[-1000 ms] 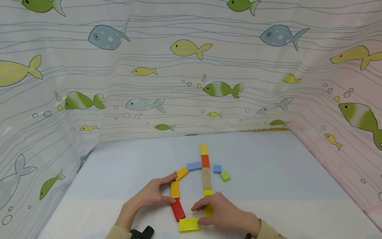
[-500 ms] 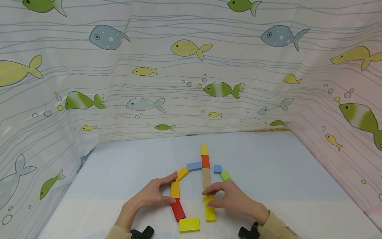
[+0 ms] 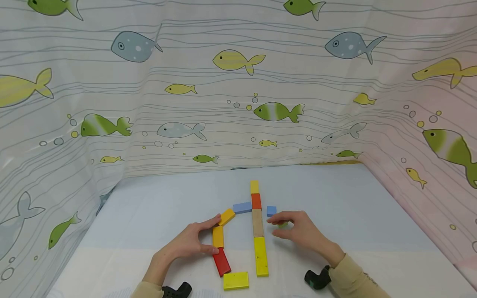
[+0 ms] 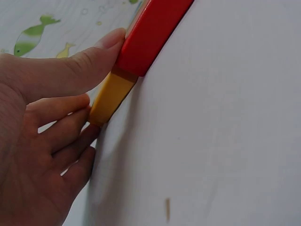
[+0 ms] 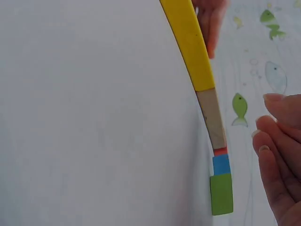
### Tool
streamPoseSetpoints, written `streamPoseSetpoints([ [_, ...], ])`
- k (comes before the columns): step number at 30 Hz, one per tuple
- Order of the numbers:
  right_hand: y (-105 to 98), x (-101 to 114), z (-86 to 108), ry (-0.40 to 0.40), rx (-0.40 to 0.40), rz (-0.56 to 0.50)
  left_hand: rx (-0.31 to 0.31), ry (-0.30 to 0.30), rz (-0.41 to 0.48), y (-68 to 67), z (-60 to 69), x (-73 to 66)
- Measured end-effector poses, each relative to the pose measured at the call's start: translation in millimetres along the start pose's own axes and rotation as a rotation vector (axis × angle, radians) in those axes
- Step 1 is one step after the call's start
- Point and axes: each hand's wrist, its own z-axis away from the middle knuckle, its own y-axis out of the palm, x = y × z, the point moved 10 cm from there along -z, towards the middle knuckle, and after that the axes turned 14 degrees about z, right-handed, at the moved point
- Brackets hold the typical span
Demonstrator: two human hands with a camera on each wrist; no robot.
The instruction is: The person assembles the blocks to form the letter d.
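Observation:
My left hand (image 3: 188, 241) rests on the left curve of blocks. Its thumb touches the red block (image 3: 222, 262), and its index fingertip is at the upper orange block (image 3: 227, 216). In the left wrist view the other fingers lie near the end of an orange block (image 4: 113, 96). My right hand (image 3: 298, 227) hovers over the green block (image 3: 284, 224) with fingers loosely bent, holding nothing. That hand partly hides the green block, while the small blue block (image 3: 271, 211) lies just beyond. In the right wrist view the green block (image 5: 221, 194) stands apart from the fingers.
A straight row runs away from me: yellow (image 3: 261, 257), bare wood (image 3: 258, 222), red-orange (image 3: 256, 201) and a far yellow block (image 3: 254, 186). A long blue block (image 3: 242, 207) reaches this row from the left. Nearest me lies a yellow block (image 3: 236, 281). Fish-print cloth (image 3: 238, 103) surrounds the table.
My right hand has left the near yellow blocks of the row and moved away from me and rightward to the green block. My left hand has stayed in place.

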Motion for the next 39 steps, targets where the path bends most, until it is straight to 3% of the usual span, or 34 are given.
streamPoseSetpoints([
  [7,-13,-28,-0.8,0.122,-0.069,0.023,0.001,0.012,0.0,0.3,0.8,-0.2],
  [11,-17,-41,0.0,0.153,-0.099,0.029,0.002,0.013,0.002,0.6,1.2,0.0],
  [22,-11,-69,2.7,0.199,-0.098,0.008,-0.001,0.003,-0.001,0.8,0.9,-0.8],
  [39,-6,-80,1.7,0.2,-0.114,-0.025,0.006,0.0,0.007,1.3,1.4,-0.2],
])
